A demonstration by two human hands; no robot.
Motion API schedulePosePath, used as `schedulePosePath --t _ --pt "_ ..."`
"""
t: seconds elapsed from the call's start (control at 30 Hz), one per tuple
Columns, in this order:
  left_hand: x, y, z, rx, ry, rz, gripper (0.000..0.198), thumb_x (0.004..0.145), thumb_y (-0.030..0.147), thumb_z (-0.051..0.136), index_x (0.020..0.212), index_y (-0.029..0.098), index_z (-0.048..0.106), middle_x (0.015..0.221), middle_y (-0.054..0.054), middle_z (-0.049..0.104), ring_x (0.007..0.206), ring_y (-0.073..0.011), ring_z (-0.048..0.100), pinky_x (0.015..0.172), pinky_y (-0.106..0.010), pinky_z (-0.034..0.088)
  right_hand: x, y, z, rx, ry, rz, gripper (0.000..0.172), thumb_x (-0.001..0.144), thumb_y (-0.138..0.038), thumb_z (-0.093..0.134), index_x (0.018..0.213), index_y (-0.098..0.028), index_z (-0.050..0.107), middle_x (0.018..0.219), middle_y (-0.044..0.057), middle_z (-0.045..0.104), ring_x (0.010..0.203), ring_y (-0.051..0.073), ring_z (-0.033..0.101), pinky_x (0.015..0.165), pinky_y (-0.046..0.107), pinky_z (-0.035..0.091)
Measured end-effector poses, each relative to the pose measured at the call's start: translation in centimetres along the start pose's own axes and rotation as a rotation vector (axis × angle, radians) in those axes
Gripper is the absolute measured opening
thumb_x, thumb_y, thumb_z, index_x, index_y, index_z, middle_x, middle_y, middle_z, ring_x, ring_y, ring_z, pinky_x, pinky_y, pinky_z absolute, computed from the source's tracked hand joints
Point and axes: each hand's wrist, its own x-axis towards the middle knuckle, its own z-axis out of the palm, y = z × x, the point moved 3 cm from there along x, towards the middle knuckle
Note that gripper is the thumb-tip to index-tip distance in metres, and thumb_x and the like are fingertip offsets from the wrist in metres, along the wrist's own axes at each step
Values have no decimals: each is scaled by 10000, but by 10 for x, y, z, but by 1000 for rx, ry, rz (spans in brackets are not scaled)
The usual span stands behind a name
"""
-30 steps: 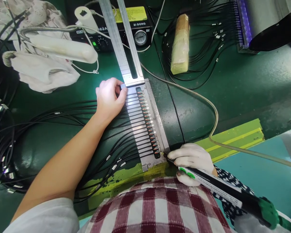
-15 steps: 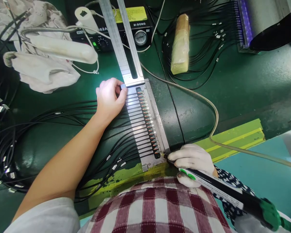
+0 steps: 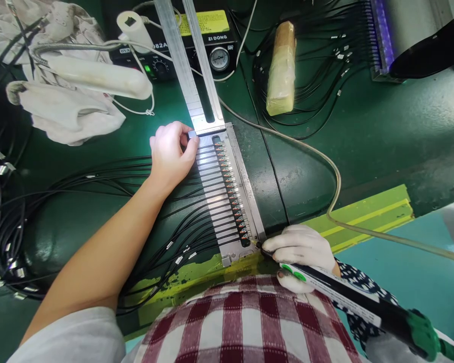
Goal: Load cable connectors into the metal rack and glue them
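While the bare left hand (image 3: 173, 151) pinched the far left corner of the metal fixture (image 3: 232, 249), thumb and fingers closed together there, the gloved right hand (image 3: 304, 247) gripped a black pen-shaped tool (image 3: 348, 296), its tip beside the fixture's near end. The fixture lay on the green bench (image 3: 306, 186), between the two hands, its far end meeting a slotted metal bar (image 3: 184, 75). Black cables (image 3: 151, 262) already ran side by side across it, their orange-tinged ends lined up along the dark slot, so the laying-out looked done. Whether any ends awaited joining to the small metal pieces beside them was too fine to tell.
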Motion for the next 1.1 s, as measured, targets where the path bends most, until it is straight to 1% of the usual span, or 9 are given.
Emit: schedulePosePath --t 0.13,0.3,0.53,0.8,0.93,1.1 --pt "0 0 0 7 4 0 105 852 303 560 924 239 600 759 -17 553 885 -231 562 916 -404 437 0 0 0 -2 -16 -11 139 885 -315 592 949 -192 606 893 76 749 711 154 709 646 282 530" --pt "0 -1 0 5 5 1 112 851 315 561 925 238 596 759 -17 558 875 -230 561 903 -402 444 1 0 0 14 -4 2 137 882 -306 586 948 -188 609 897 79 748 713 152 707 641 280 530" --pt "1 0 0 -35 -5 -21 77 854 299 570 898 236 585 769 -20 541 904 -235 554 944 -404 417 4 0 -1 22 -8 -9 136 911 -301 557 947 -181 610 884 86 753 725 159 712 624 284 519" --pt "0 2 0 -27 -4 -20 71 859 297 564 894 237 580 762 -16 540 898 -233 556 939 -404 421 5 0 -1 11 -5 -12 139 920 -289 546 937 -169 613 891 88 752 749 156 716 642 283 519" --pt "0 1 0 -27 -6 -23 83 860 308 573 897 234 586 767 -18 546 910 -239 560 948 -407 415 7 0 -1 9 -4 12 133 919 -294 543 942 -181 610 894 83 751 738 155 713 640 285 518" --pt "0 0 1 0 -5 -6 119 875 294 555 937 197 587 772 -10 539 900 -212 547 938 -381 410 5 1 0 12 -21 19 129 901 -294 567 952 -184 611 911 85 750 738 158 714 633 288 516"
